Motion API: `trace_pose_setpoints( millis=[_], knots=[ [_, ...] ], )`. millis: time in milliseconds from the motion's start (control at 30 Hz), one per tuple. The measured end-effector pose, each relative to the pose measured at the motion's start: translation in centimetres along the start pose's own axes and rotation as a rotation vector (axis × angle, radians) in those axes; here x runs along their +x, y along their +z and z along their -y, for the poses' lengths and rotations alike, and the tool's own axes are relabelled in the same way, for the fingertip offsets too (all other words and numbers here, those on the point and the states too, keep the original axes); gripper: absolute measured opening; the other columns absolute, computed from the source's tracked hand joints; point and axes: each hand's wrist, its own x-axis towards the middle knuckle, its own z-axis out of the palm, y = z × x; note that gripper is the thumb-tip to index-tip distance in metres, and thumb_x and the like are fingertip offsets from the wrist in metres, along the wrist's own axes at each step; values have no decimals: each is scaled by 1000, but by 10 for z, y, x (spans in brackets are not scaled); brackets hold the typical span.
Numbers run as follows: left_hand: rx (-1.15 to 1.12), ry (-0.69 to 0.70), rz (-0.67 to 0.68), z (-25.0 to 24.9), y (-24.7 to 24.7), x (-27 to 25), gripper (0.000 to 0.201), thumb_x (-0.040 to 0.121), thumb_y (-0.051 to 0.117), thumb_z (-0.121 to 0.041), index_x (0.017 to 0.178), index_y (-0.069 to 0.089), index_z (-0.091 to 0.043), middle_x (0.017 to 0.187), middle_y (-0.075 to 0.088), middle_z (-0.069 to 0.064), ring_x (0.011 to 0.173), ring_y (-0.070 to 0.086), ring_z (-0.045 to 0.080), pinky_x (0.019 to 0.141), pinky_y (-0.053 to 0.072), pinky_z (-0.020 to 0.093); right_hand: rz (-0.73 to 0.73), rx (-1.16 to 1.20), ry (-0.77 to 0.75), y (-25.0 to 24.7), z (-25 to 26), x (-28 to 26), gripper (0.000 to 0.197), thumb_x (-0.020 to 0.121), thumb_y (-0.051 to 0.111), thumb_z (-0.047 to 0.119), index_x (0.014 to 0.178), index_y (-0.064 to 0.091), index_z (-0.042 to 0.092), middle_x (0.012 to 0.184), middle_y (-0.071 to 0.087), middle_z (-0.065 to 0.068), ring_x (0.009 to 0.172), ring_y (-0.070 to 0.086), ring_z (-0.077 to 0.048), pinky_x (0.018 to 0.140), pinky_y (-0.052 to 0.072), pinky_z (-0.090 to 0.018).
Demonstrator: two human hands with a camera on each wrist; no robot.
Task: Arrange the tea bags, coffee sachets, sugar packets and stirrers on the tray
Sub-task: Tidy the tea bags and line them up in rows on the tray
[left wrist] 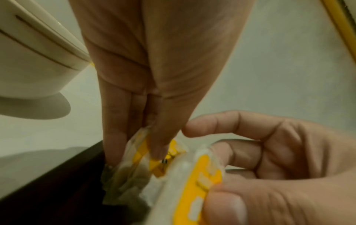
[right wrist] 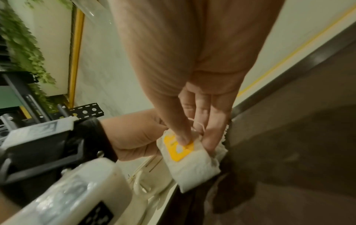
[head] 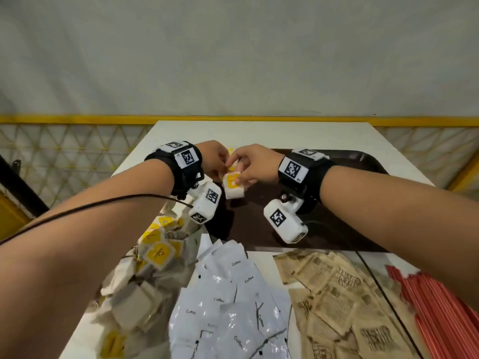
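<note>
Both hands meet above the left rim of the dark brown tray [head: 261, 229]. My left hand [head: 222, 169] pinches a white tea bag with a yellow tag [left wrist: 142, 166] between thumb and fingers. My right hand [head: 237, 180] pinches a second tea bag [head: 233, 187] by its yellow tag, and the bag hangs below it over the tray's edge [right wrist: 289, 152]. In the right wrist view my right hand [right wrist: 195, 143] holds that tea bag [right wrist: 190, 166]. The two bags are close together; whether they are joined is unclear.
On the white table in front of the tray lie a heap of tea bags [head: 155, 251], white coffee sachets [head: 228, 307], brown sugar packets [head: 337, 294] and red stirrers [head: 440, 320]. A yellow-railed mesh barrier stands behind the table.
</note>
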Motion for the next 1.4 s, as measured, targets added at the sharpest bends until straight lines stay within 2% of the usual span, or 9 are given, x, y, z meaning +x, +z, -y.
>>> trace_pose_setpoints(
  millis=[100, 167, 300, 500, 667, 867, 1067, 1267, 1400],
  knots=[
    [19, -8, 8, 6, -1, 4, 12, 83, 62, 4, 91, 64, -4, 83, 66, 13, 56, 66, 12, 56, 58, 21, 4, 59, -2, 9, -5, 7, 30, 77, 68, -9, 99, 59, 9, 76, 61, -8, 73, 61, -30, 65, 57, -40],
    [-46, -10, 13, 12, -2, 6, 14, 83, 63, 6, 81, 60, -8, 77, 62, 12, 53, 65, 12, 58, 59, 24, -33, 156, 13, 7, -8, 10, 20, 82, 66, -6, 96, 59, 6, 79, 62, -10, 74, 62, -28, 60, 58, -32],
    [-134, -17, 24, 17, -4, 5, 14, 83, 66, 3, 82, 58, -9, 83, 64, 16, 57, 66, 13, 62, 59, 25, -248, 306, 98, -10, -18, 12, 13, 85, 63, -5, 86, 59, 7, 76, 62, -11, 69, 64, -22, 67, 60, -35],
    [-173, 15, 88, 18, -2, 3, 15, 84, 66, 3, 83, 58, -9, 83, 64, 12, 69, 65, 18, 62, 58, 20, -112, 239, 189, 8, -25, 10, 25, 80, 73, 1, 100, 59, 3, 83, 62, -8, 79, 66, -20, 77, 59, -39],
    [-240, 12, 92, 22, -11, 2, 21, 83, 58, 16, 88, 61, -5, 85, 66, 16, 66, 70, 17, 67, 59, 24, -68, 251, 223, 10, -24, 10, 22, 83, 67, -4, 86, 52, 11, 82, 62, -13, 70, 63, -20, 64, 57, -30],
    [-201, -42, 23, 20, -13, 3, 16, 87, 57, 10, 87, 65, -4, 103, 66, 23, 96, 68, 33, 75, 58, 31, -107, 298, 227, 14, -27, 11, 19, 83, 68, -2, 84, 54, 11, 89, 63, -14, 77, 64, -21, 71, 58, -34],
    [-158, -34, 7, 18, -8, 9, 14, 87, 61, 4, 84, 67, -8, 95, 67, 17, 74, 66, 22, 66, 59, 25, -165, 281, 216, 23, -31, 19, 21, 83, 68, -2, 79, 55, 13, 77, 60, -9, 79, 63, -21, 75, 59, -40],
    [-168, -32, 0, 15, -15, 11, 11, 85, 64, 4, 84, 66, -6, 80, 67, 11, 60, 67, 12, 60, 58, 21, -178, 250, 216, 23, -34, 20, 21, 84, 65, -4, 77, 55, 14, 72, 57, -7, 70, 61, -16, 66, 58, -34],
    [-155, -68, 51, 14, -14, 12, 12, 87, 61, 4, 89, 67, -6, 84, 68, 11, 61, 69, 12, 57, 57, 19, -208, 284, 202, 21, -32, 18, 22, 85, 62, -6, 76, 54, 12, 72, 56, -10, 67, 60, -21, 59, 57, -29]
  ],
)
